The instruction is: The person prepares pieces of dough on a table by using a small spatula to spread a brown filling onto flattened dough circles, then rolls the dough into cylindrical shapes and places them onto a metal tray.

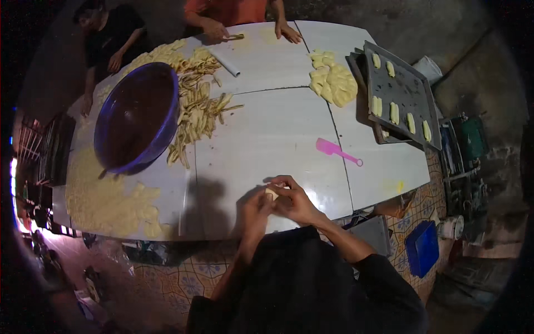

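The left forearm point(236, 264) slants steeply upward; the right forearm point(342, 239), bare below a dark sleeve point(389, 286), angles inward. The left grip point(256, 209) and right grip point(297, 201) meet closely, fingers point(285, 180) curled.

Place was a small bakery workshop. White table point(272, 122) carried pale dough point(114, 206) at the near left corner, brownish strips point(194, 111) beside a big purple basin point(161, 145), metal trays point(403, 83) of rolls point(394, 113) along the right edge. Co-workers point(239, 11) were at the far side; floor tiles point(189, 275) were patterned.
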A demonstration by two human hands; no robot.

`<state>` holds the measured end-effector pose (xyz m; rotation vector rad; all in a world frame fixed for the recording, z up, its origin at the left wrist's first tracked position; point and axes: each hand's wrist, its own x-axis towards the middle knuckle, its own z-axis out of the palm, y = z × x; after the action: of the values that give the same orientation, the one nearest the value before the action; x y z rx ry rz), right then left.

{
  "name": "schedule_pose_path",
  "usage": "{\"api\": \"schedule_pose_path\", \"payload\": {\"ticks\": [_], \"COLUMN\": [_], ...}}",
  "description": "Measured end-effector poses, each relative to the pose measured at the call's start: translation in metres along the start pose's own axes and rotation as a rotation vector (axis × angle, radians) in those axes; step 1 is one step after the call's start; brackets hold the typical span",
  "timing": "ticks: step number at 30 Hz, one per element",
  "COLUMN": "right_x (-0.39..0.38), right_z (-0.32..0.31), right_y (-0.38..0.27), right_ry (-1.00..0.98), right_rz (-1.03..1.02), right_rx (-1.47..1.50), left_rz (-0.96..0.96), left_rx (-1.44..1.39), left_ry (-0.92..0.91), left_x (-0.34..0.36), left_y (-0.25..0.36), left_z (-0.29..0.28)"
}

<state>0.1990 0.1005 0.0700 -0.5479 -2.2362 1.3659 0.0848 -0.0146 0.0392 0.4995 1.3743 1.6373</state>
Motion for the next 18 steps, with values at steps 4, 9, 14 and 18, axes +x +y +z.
{"api": "schedule_pose_path", "payload": {"ticks": [4,9,14,18], "right_x": [0.003,0.002,-0.017,-0.020], "right_z": [0.040,0.065,0.046,0.055], "right_y": [-0.004,0.018,0.027,0.067], "right_ry": [0.159,0.209,-0.092,-0.298], "right_rz": [0.195,0.129,0.075,-0.272], "right_rx": [0.112,-0.253,-0.438,-0.827], "left_rz": [0.040,0.488,0.555,0.553], "left_rx": [0.371,1.179,0.969,1.374], "left_ry": [0.121,0.351,0.252,-0.223], "left_x": [0.001,0.020,0.007,-0.003], "left_y": [0.003,-0.005,0.003,0.007], "left_z": [-0.032,-0.053,-0.063,-0.039]}}
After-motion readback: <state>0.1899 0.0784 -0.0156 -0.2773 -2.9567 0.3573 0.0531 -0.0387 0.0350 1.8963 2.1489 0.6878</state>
